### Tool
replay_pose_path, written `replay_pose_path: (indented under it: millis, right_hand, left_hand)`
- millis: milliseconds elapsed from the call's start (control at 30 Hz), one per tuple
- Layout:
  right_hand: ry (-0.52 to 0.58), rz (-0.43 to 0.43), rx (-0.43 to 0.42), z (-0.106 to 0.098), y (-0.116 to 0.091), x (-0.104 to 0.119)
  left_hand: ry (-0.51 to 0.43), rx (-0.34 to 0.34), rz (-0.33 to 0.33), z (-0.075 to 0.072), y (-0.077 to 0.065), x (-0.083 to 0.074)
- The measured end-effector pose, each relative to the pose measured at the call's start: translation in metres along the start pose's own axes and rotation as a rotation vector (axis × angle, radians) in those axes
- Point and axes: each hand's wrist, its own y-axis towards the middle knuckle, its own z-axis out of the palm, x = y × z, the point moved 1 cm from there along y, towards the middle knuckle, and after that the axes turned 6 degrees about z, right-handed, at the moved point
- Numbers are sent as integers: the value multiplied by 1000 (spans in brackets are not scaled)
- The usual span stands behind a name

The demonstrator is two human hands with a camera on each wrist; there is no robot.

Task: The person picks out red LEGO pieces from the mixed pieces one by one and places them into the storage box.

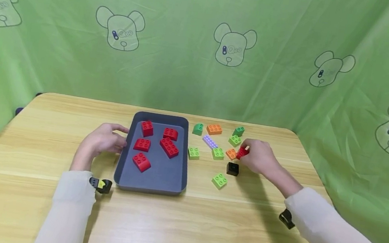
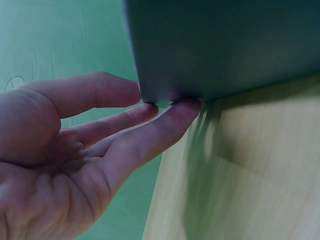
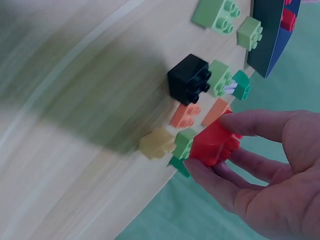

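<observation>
My right hand (image 1: 259,157) pinches a red toy brick (image 3: 212,144) between thumb and fingertips, over the loose bricks on the right side of the table. In the right wrist view the brick has a slanted face and studs. My left hand (image 1: 103,140) is at the left side of a dark grey tray (image 1: 156,177), its fingertips touching the outer wall, as the left wrist view shows. Several red bricks lie apart in the tray, among them a longer one (image 1: 169,147) that touches a curved-sided one (image 1: 171,133).
Right of the tray lie light green bricks (image 1: 219,180), dark green bricks (image 1: 198,129), orange bricks (image 1: 214,129), a purple strip (image 1: 210,141) and a black brick (image 1: 232,169). A yellow brick (image 3: 156,143) shows in the right wrist view. Green curtains (image 1: 174,77) surround the wooden table (image 1: 149,231).
</observation>
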Motion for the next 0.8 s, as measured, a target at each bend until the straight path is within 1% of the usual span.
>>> replay_pose_path:
  millis: [133,333,433,567,800]
  right_hand:
    - [4,-22,-7,2,3,13]
    - [6,-22,-19,5,9,34]
    - [25,-28,-18,8,12,46]
    - [50,-78,-21,12,14,63]
    - [77,-183,-25,18,12,96]
  left_hand:
    - [1,1,-2,0,0,-1]
    - [-7,0,-2,0,-1,0]
    - [-9,1,-1,0,-1,0]
    - [-13,2,6,0,0,1]
    - [-21,2,9,-1,1,1]
